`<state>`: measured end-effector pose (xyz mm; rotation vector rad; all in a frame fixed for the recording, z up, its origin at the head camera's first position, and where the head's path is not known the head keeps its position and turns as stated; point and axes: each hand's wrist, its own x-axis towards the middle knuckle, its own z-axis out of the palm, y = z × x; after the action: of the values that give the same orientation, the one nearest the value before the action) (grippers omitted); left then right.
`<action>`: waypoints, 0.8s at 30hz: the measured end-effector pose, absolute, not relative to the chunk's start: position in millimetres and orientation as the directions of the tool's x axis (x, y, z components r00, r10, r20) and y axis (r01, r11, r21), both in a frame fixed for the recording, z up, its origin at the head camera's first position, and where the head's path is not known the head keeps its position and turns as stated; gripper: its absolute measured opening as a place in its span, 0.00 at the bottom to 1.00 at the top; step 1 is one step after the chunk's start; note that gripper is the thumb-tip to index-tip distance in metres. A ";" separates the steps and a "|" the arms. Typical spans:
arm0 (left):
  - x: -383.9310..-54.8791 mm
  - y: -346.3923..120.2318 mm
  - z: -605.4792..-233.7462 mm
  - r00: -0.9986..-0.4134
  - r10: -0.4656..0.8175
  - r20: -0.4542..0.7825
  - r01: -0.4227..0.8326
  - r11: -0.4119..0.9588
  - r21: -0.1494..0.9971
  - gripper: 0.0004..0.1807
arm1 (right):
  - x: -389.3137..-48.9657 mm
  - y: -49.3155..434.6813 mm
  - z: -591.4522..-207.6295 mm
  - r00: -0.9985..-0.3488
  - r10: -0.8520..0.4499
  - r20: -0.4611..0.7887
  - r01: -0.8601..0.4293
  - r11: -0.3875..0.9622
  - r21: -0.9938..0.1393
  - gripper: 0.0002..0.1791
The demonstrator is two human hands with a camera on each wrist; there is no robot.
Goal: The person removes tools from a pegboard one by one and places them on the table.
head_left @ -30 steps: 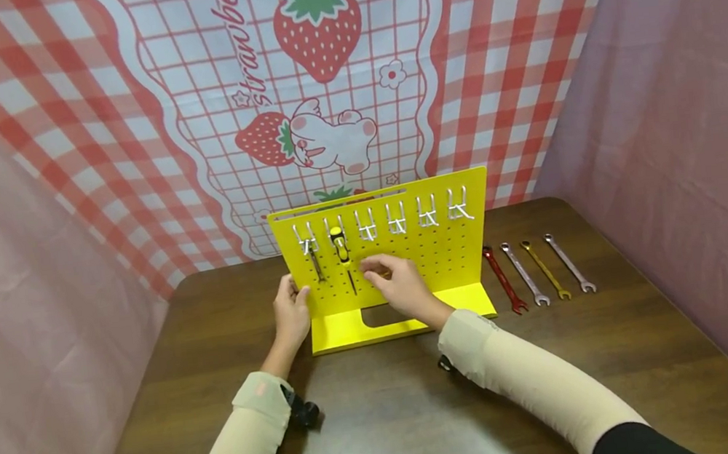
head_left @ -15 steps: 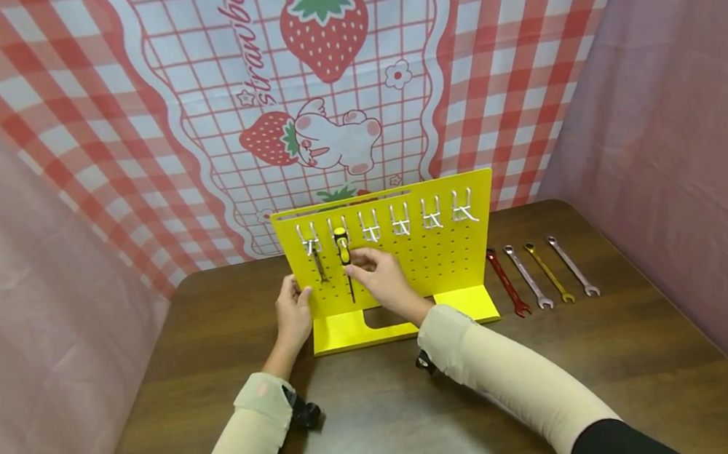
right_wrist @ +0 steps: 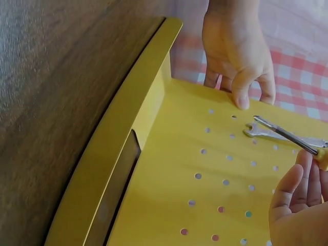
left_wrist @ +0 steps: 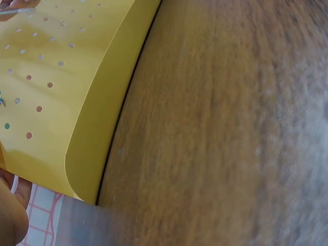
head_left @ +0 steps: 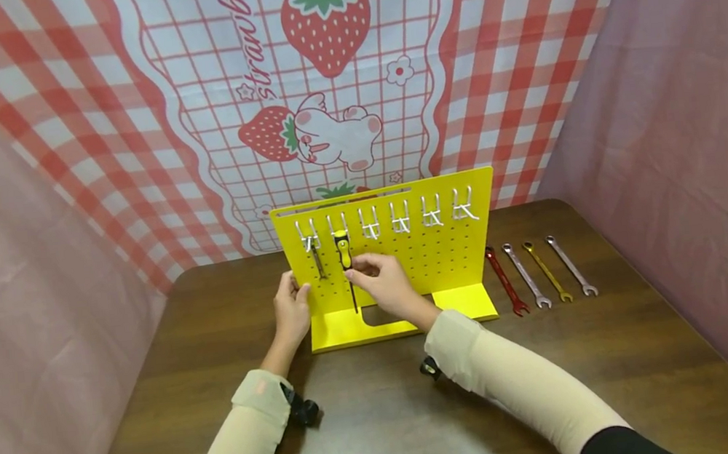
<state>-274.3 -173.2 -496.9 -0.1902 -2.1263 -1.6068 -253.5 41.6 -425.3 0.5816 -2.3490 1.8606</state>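
A yellow pegboard point(head_left: 451, 248) stands upright on the wooden table. My left hand point(head_left: 292, 313) grips its left edge, thumb in front and fingers behind; the right wrist view shows this left hand point(right_wrist: 238, 54) from the board's front. Near the second hook from the left, my right hand point(head_left: 385, 283) pinches the lower handle of a yellow-and-black screwdriver point(head_left: 342, 244). Its thin shaft point(right_wrist: 284, 133) points down, away from the board's face in the right wrist view. Left of it, a small wrench point(head_left: 317, 261) hangs from the first hook.
To the right, several metal hooks point(head_left: 400, 218) line the board's upper part. Beside the board lie a red wrench point(head_left: 507, 282), a yellow wrench point(head_left: 548, 273) and two silver ones. A checked strawberry cloth point(head_left: 509, 96) hangs behind the table point(head_left: 382, 415).
My right hand has moved left onto the screwdriver and pinched its handle. The screwdriver's tip now sits lower in the head view. My left hand has stayed on the board's edge.
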 end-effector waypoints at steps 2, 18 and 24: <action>-274.0 -172.7 -495.7 -0.884 -0.162 0.439 0.377 0.308 0.873 0.10 | -250.4 42.5 -424.5 -0.918 -0.241 0.316 -0.361 0.174 -0.916 0.14; -272.1 -173.7 -495.9 -0.894 -0.168 0.417 0.354 0.309 0.883 0.09 | -226.1 58.2 -411.8 -0.900 -0.240 0.365 -0.395 0.092 -0.914 0.13; -272.6 -172.9 -495.5 -0.892 -0.166 0.420 0.358 0.306 0.882 0.10 | -218.3 79.7 -403.7 -0.875 -0.236 0.422 -0.455 0.105 -0.885 0.11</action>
<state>-272.6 -172.9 -495.5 -0.1710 -2.1434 -1.6165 -218.3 79.7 -403.7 0.6970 -2.1983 1.8671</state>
